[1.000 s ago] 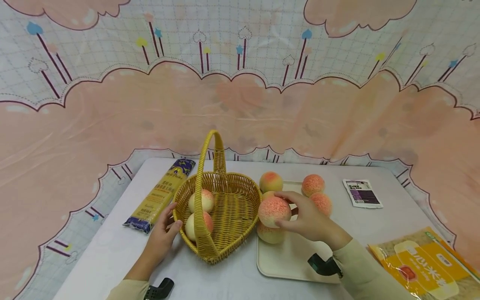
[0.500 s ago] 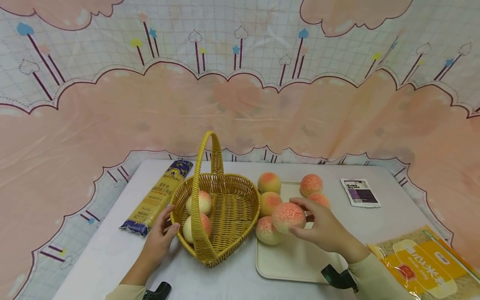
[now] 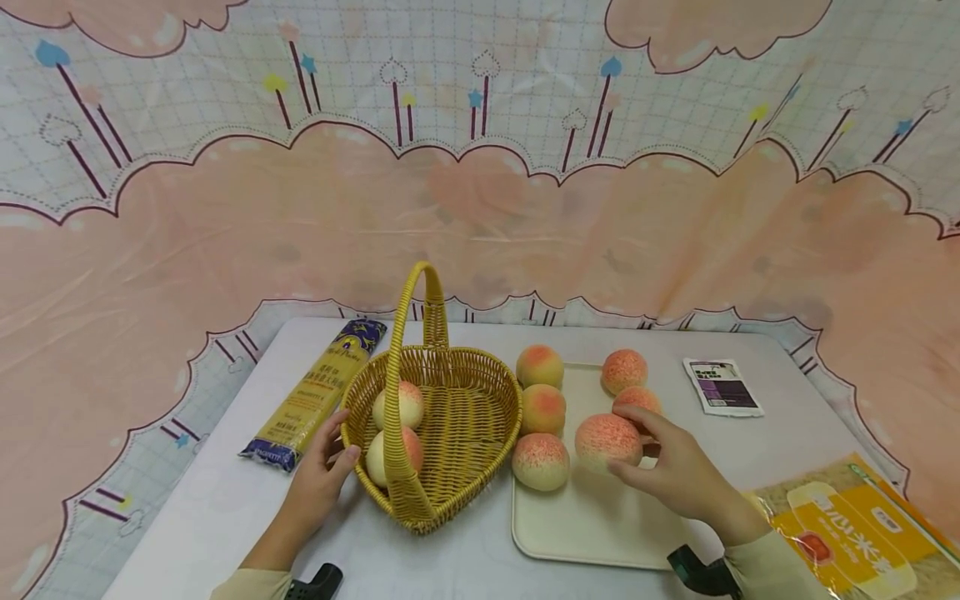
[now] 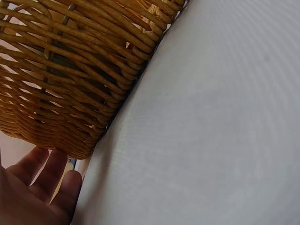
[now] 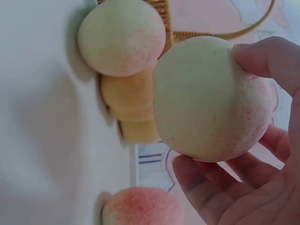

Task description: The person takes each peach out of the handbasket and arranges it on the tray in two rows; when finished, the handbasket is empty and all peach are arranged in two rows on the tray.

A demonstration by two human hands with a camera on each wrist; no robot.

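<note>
In the head view my right hand (image 3: 682,475) pinches a pink-and-cream peach (image 3: 606,442) between thumb and fingers, over the beige tray (image 3: 592,533). The right wrist view shows the pale underside of this peach (image 5: 206,103) raised off the tray surface. My left hand (image 3: 318,479) touches the left side of a heart-shaped wicker basket (image 3: 472,425). Its fingertips meet the woven outer wall in the left wrist view, where part of the hand (image 4: 42,187) is cut off. Two peaches lie inside the basket, the nearer peach (image 3: 408,458) partly behind the handle.
Left on the tray, a column holds a speckled peach (image 3: 542,462), a yellowish peach (image 3: 543,408) and another peach (image 3: 539,367). Two pink peaches, one a far peach (image 3: 624,371), sit at back right. Around lie a spaghetti pack (image 3: 318,396), a white sachet (image 3: 722,387) and a yellow bag (image 3: 855,525).
My right hand has carried the peach rightward and downward, away from the left column of peaches, which now shows fully. The left hand stays at the basket.
</note>
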